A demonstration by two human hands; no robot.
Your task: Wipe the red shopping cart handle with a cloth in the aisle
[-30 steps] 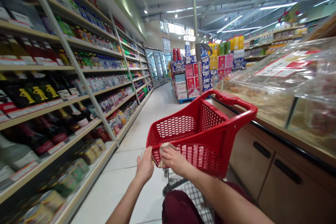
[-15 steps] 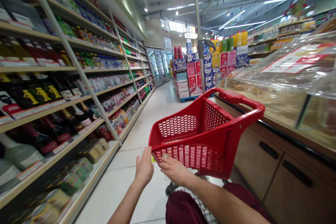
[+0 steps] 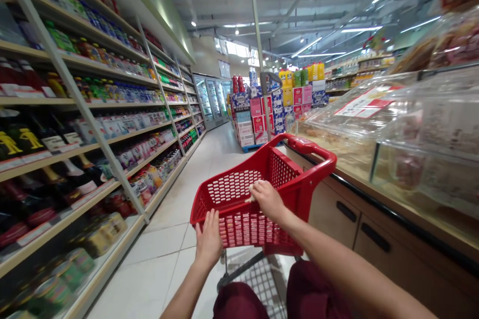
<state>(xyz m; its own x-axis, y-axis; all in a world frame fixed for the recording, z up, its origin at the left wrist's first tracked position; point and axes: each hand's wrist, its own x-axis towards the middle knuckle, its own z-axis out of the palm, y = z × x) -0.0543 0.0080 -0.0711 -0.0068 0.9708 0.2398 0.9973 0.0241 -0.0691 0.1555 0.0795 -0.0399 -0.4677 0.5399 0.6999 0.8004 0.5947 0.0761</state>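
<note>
A red plastic shopping cart with a perforated basket stands in front of my knees, its handle to the right. My left hand rests at the near side close to the left corner, fingers stretched out flat along the basket's upper edge. Over the near rim, farther right, is my right hand, its fingers closed on a small whitish cloth. The cloth is mostly covered by the fingers, and whether it touches the rim I cannot tell.
Shelves of bottles and cans line the left side. Stacked drink cartons stand on a blue pallet ahead. A wooden counter with plastic-covered food runs along the right. Pale floor tiles lie between shelves and cart.
My right hand has moved from the basket's lower left side up and right to the near rim with the cloth. My left hand now lies against the basket side. The view has shifted right.
</note>
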